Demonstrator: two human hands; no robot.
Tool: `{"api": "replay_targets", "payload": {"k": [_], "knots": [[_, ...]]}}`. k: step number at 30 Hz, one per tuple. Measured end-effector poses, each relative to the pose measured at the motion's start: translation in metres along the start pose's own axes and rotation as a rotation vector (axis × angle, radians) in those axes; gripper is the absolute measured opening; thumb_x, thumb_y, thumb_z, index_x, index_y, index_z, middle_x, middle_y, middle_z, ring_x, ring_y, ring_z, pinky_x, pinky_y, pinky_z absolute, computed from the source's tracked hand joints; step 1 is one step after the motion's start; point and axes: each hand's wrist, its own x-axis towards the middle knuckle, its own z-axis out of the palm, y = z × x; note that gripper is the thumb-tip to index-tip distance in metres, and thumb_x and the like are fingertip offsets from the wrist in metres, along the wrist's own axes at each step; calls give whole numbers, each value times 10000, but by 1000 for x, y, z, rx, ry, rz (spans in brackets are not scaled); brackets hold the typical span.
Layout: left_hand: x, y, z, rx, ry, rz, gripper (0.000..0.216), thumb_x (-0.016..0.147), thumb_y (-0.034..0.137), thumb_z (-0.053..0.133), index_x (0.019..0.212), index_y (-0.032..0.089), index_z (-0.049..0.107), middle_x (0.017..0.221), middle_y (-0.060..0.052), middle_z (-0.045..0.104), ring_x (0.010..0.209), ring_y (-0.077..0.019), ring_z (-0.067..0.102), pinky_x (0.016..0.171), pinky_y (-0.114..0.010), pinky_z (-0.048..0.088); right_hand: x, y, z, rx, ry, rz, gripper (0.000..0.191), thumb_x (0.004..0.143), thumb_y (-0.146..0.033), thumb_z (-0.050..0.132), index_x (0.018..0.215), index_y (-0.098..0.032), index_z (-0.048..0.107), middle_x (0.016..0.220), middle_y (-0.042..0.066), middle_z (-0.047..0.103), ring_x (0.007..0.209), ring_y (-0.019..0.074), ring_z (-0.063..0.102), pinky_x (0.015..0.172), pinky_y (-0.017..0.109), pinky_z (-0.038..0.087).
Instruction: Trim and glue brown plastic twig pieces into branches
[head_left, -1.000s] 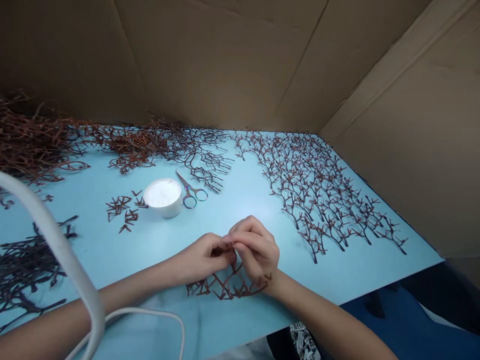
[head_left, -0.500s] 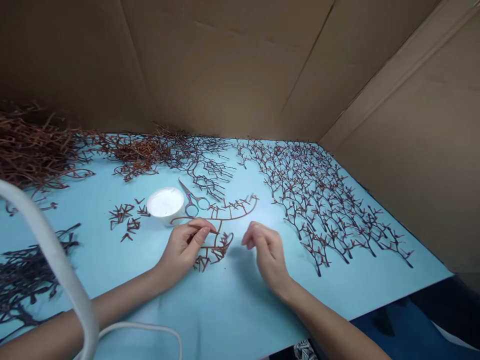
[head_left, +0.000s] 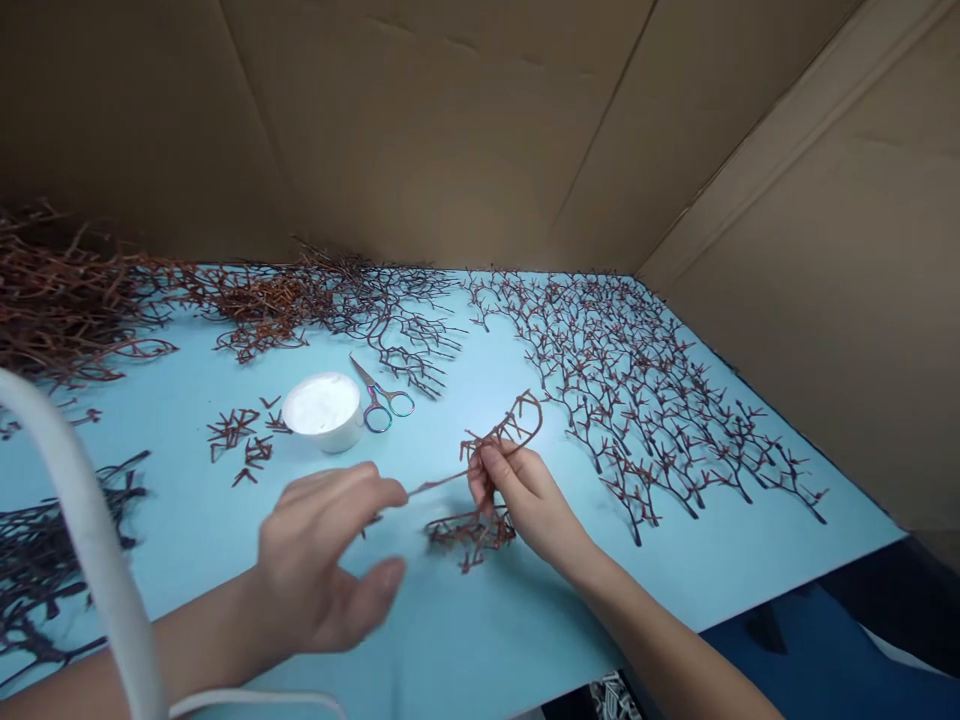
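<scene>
My right hand (head_left: pixel 536 500) is closed, thumb and fingers pinching a brown branched twig piece (head_left: pixel 534 405) with a curved arm and short side sprigs. Its lower cluster (head_left: pixel 469 530) hangs below my fingers. A thin stem of the piece reaches left to the fingertips of my left hand (head_left: pixel 330 560). The left hand is slightly blurred, its thumb spread away from the fingers; the stem's end meets the forefinger, and whether it presses there I cannot tell. Beyond the left hand stand a white tub (head_left: pixel 324 440) with white contents and small scissors (head_left: pixel 390 402).
Short cut twigs (head_left: pixel 234 428) lie left of the tub. A reddish twig heap (head_left: pixel 67 300) and dark twigs (head_left: pixel 52 550) fill the left side. Rows of branched twigs (head_left: pixel 615 390) cover the right. A white curved tube (head_left: pixel 82 510) crosses the front left. Cardboard walls (head_left: pixel 450 130) enclose the table.
My right hand, apart from the twig piece before, now grips it. The piece has turned and shifted right. My left hand has loosened its pinch, moved left and closer, with its thumb spread.
</scene>
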Motion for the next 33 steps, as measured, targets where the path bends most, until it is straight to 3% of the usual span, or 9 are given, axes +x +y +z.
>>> {"api": "replay_targets", "payload": {"k": [1, 3, 6, 8, 10, 14, 20, 29, 33], "knots": [[8, 5, -5, -42, 48, -28, 183, 657, 366, 499, 777, 237, 547, 627, -24, 546, 519, -154, 454, 534, -262, 351, -1, 1, 0, -47, 3, 0, 348, 795, -442, 358, 604, -160, 427, 502, -38, 419, 428, 60, 375, 443, 196, 321], [26, 14, -8, -95, -22, -159, 179, 633, 403, 514, 661, 226, 527, 567, 1, 497, 500, -142, 416, 493, -241, 313, -2, 4, 2, -137, -10, -24, 315, 811, -374, 359, 590, -158, 419, 496, -45, 379, 448, 59, 339, 438, 187, 290], [44, 19, 2, -101, -336, -367, 203, 583, 363, 586, 584, 190, 479, 547, 22, 477, 503, -121, 383, 472, -212, 260, -2, 7, 6, -155, -78, -59, 249, 798, -322, 393, 612, -158, 420, 547, -41, 376, 502, 64, 346, 477, 188, 299], [46, 15, 12, -182, -515, -398, 195, 644, 337, 542, 584, 174, 451, 528, 38, 434, 498, -103, 352, 470, -201, 243, -2, 6, 8, -116, -125, -55, 233, 776, -332, 428, 621, -158, 430, 572, -34, 398, 533, 72, 374, 515, 197, 323], [41, 9, 20, -319, -602, -404, 209, 714, 329, 464, 590, 167, 419, 520, 49, 373, 491, -88, 311, 461, -197, 228, -2, 5, 10, -58, -145, -34, 270, 746, -391, 463, 616, -155, 442, 585, -24, 424, 556, 82, 399, 540, 210, 338], [33, 1, 25, -651, -630, -495, 232, 748, 365, 418, 637, 162, 404, 551, 50, 324, 495, -78, 280, 448, -199, 221, -1, 3, 10, 133, -99, -9, 370, 691, -514, 483, 585, -166, 416, 550, -35, 390, 519, 75, 371, 515, 206, 331], [32, -1, 26, -1110, -677, -692, 325, 693, 468, 477, 659, 148, 430, 477, 85, 248, 402, -43, 151, 402, -214, 118, -1, 5, 9, 320, -147, 54, 383, 653, -537, 516, 592, -174, 412, 556, -35, 408, 496, 66, 371, 490, 194, 325], [33, -2, 22, -1107, -696, -778, 321, 674, 444, 485, 586, 153, 380, 481, 79, 240, 417, -45, 144, 407, -218, 82, -3, -1, 6, -185, -195, -64, 296, 659, -401, 571, 571, -153, 437, 482, -56, 352, 442, 54, 285, 415, 191, 231], [33, 1, 23, -1069, -712, -759, 403, 681, 542, 416, 575, 156, 374, 499, 69, 249, 434, -53, 146, 412, -220, 91, -3, 2, 6, -251, -231, -71, 249, 691, -344, 551, 575, -147, 455, 482, -51, 377, 451, 56, 308, 430, 191, 252]]}}
